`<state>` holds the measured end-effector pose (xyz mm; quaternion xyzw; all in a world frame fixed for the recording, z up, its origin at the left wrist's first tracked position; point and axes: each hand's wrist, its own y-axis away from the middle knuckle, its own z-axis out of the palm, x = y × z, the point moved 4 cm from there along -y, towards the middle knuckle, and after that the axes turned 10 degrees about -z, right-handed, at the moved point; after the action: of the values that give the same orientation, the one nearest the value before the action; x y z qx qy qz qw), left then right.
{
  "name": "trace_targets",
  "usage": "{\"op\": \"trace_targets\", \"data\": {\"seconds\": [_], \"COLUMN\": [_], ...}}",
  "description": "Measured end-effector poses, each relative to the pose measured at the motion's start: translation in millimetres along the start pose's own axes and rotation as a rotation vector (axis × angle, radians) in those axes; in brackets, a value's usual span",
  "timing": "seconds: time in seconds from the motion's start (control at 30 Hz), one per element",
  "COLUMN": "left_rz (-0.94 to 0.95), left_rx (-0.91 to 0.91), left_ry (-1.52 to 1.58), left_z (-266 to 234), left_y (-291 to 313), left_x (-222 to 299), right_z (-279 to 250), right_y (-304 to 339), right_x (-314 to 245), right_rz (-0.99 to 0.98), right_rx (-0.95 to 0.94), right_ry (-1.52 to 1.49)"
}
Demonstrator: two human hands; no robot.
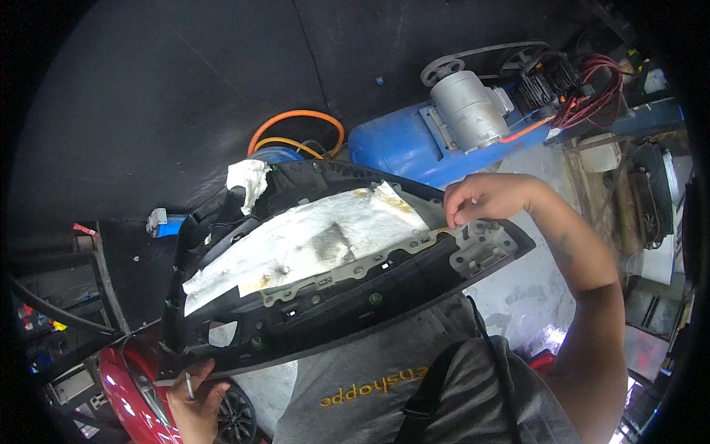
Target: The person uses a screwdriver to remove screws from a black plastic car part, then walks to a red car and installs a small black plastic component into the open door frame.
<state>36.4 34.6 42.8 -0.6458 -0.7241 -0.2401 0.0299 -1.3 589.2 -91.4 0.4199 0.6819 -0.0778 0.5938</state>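
A black car door trim panel (373, 300) is tilted in front of my torso, its inner side with clips and brackets facing me. White padding (310, 237), stained brown and grey in places, covers its middle. A torn tuft of white wadding (249, 181) sticks up at its far left edge. My left hand (194, 405) is closed at the panel's near left corner, with a thin white stick, possibly a cigarette, between its fingers. At the far right edge, my right hand (466, 201) has curled fingers pinching the panel beside a pale bracket (484, 248); its fingertips are partly hidden.
Beyond the panel lies a blue air compressor tank (392, 144) with a silver motor (466, 111) and belt pulley. An orange hose (299, 113) loops beside it. A red car (129, 392) stands at lower left. Dark shelving (66, 288) is on the left, clutter on the right.
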Motion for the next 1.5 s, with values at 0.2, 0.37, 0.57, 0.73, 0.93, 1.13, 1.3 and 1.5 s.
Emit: {"op": "trace_targets", "data": {"seconds": [0.2,0.37,0.57,0.73,0.93,1.13,1.3,1.5], "left_rz": [-0.173,-0.052,-0.046,0.003,0.024,-0.017,-0.096,0.163], "left_rx": [0.041,0.122,0.094,0.072,0.084,0.066,0.040,0.062], "left_ry": [0.105,0.100,0.142,0.112,0.102,0.262,0.346,0.063], "left_z": [6,7,7,5,5,9,10,2], "left_y": [-1,-1,-1,-1,-2,-2,-3,-6], "left_x": [-10,-11,-16,-16,-11,-30,-39,-23], "right_z": [1,2,3,12,16,14,10,14], "right_y": [-4,-6,-6,-2,6,15,8,-1], "right_x": [7,9,-10,-19,-27,-29,-29,-37], "right_rz": [0.043,0.041,0.080,-0.021,0.061,-0.055,-0.003,0.028], "right_rx": [-0.007,0.037,0.039,0.141,0.219,0.248,0.158,0.034], "right_ry": [-0.009,-0.097,0.073,0.229,0.216,0.303,0.297,0.453]}}
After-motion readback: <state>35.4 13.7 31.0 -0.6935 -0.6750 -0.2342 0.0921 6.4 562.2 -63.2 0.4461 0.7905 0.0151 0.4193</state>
